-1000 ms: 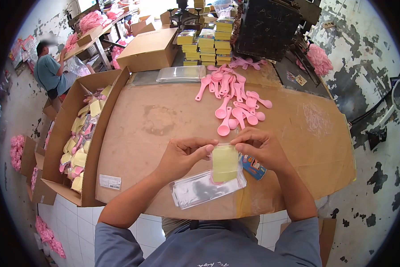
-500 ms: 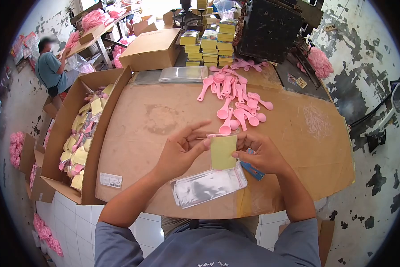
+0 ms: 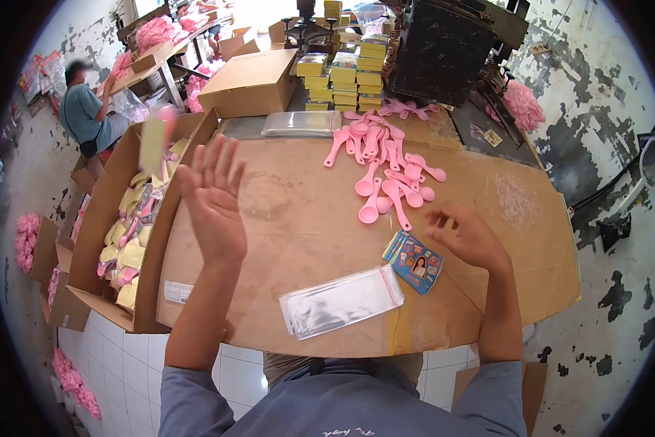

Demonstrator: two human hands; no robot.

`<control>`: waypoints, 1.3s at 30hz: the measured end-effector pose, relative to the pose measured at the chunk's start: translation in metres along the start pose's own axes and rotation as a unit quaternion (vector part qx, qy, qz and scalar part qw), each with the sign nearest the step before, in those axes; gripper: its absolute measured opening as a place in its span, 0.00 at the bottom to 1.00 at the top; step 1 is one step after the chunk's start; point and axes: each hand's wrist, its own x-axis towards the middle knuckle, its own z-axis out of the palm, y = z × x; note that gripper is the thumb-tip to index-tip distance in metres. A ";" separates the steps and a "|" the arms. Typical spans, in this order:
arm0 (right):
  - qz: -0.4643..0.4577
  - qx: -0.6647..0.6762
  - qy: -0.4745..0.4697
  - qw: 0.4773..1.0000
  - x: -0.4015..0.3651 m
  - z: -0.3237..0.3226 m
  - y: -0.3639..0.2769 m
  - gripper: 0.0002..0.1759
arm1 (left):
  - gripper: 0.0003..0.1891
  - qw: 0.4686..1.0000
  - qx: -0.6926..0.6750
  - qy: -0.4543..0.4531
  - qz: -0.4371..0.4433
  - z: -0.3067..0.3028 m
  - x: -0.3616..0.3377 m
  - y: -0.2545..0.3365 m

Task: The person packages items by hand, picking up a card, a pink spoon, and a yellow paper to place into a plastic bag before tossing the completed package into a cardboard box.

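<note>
My left hand (image 3: pixel 216 204) is raised beside the carton, palm up and fingers stretched out, holding nothing. Just beyond its fingertips a packet (image 3: pixel 152 146) with a pale yellow card and something pink hangs blurred in the air above the carton (image 3: pixel 185 171). My right hand (image 3: pixel 469 234) hovers at the right of the board, fingers loosely bent and apart, with nothing seen in it. Below and left of it lies a small fanned stack of blue printed cards (image 3: pixel 419 266). Clear plastic sleeves (image 3: pixel 342 302) lie beside the cards. Pink measuring spoons (image 3: pixel 369 211) are piled ahead.
Several yellow-edged card stacks (image 3: pixel 344 73) stand at the back near a black machine (image 3: pixel 440 51). A closed carton (image 3: pixel 247 80) and more clear sleeves (image 3: pixel 302 124) lie at the back left. A person (image 3: pixel 85 109) sits at the far left.
The yellow card packet has left my hands and moved left over the carton. My left hand has swung left and opened. My right hand has moved right, uncovering the blue cards.
</note>
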 end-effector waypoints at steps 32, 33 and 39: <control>-0.112 0.037 -0.032 0.993 0.002 0.055 -0.004 0.09 | 0.07 0.857 0.217 -0.403 -0.238 -0.009 -0.069 -0.055; -0.100 0.054 -0.032 0.993 0.002 0.052 -0.007 0.09 | 0.09 0.858 0.150 -0.386 -0.303 -0.007 -0.067 -0.054; 0.027 0.312 0.122 0.942 -0.002 0.060 -0.025 0.08 | 0.16 0.834 0.158 -0.369 -0.379 0.005 -0.069 -0.040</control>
